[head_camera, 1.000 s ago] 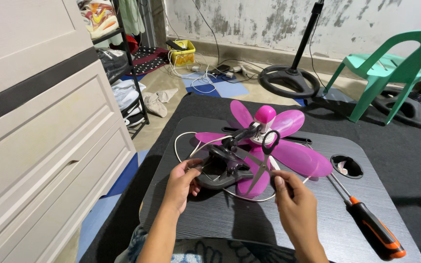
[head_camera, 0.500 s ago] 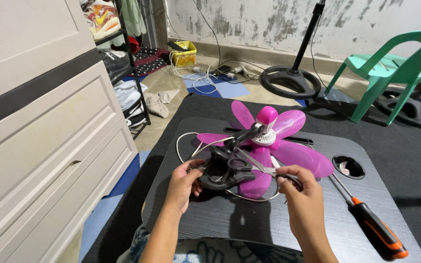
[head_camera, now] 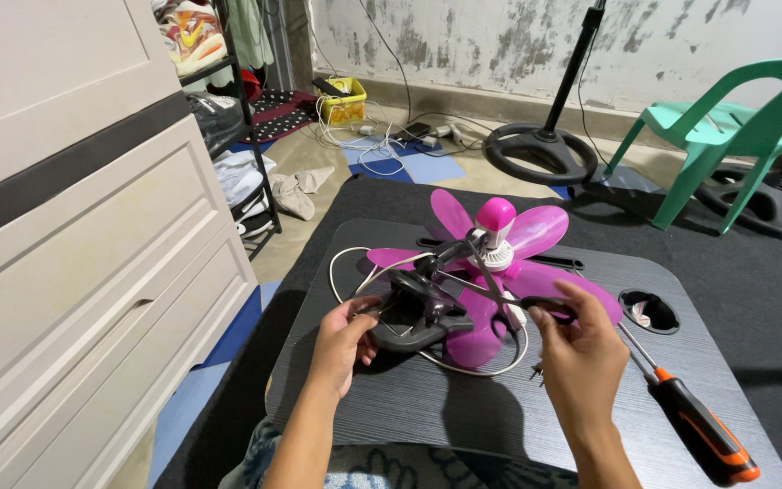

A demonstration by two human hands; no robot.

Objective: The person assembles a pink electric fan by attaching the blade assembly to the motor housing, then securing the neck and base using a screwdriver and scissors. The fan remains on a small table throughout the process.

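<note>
Small fan [head_camera: 463,290] lies on the dark counter [head_camera: 409,407], magenta blades [head_camera: 545,226] spread flat, black clamp base [head_camera: 409,317] toward the person. Left hand [head_camera: 341,340] grips the near edge of the base, fingers closed on it. Right hand [head_camera: 581,349] is closed on the handles of scissors [head_camera: 509,294], blades aimed at the neck between base and hub. White cord [head_camera: 346,267] loops around the base. Judgement: light plastic unit; blades thin and flexible, likely to crack if levered, so the stiff base is the sound place to hold; neck is jointed and may swing. Cord limp, snags easily. Containers: round cup hole [head_camera: 646,311] in the counter holds a small pale item, too small to tell. Screwdriver [head_camera: 681,412] lies just right of the hand, untouched.
</note>
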